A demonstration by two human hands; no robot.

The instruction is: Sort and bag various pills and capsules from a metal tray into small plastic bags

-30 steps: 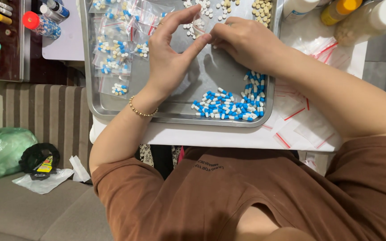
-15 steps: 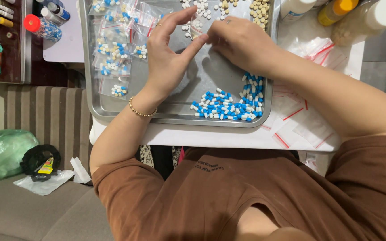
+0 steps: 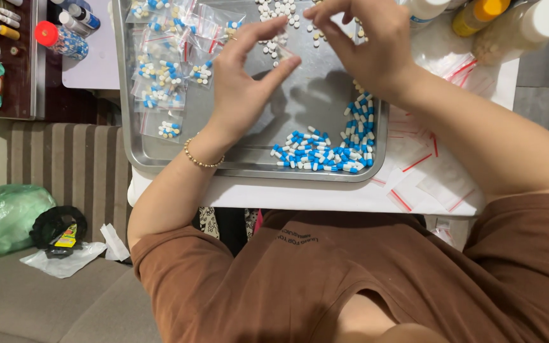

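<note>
My left hand point(image 3: 239, 89) hovers over a steel tray point(image 3: 306, 108), pinching a small clear zip bag point(image 3: 282, 51) between thumb and forefinger. My right hand point(image 3: 370, 47) is raised at the tray's far edge, its fingers spread over loose white pills point(image 3: 281, 9), and nothing shows in its grip. A heap of blue-and-white capsules point(image 3: 325, 155) lies in the tray's near right corner. Several filled little bags point(image 3: 166, 76) with red seal strips are piled on the tray's left side.
Empty zip bags point(image 3: 427, 171) lie on the white table to the right of the tray. Pill bottles point(image 3: 478, 16) stand at the far right. More bottles point(image 3: 61, 35) sit at the far left. On the couch below are a green plastic bag point(image 3: 4, 216) and a black item point(image 3: 55, 225).
My right hand has left the bag's mouth and moved up and away to the loose pills at the tray's far edge. My left hand still holds the bag in place.
</note>
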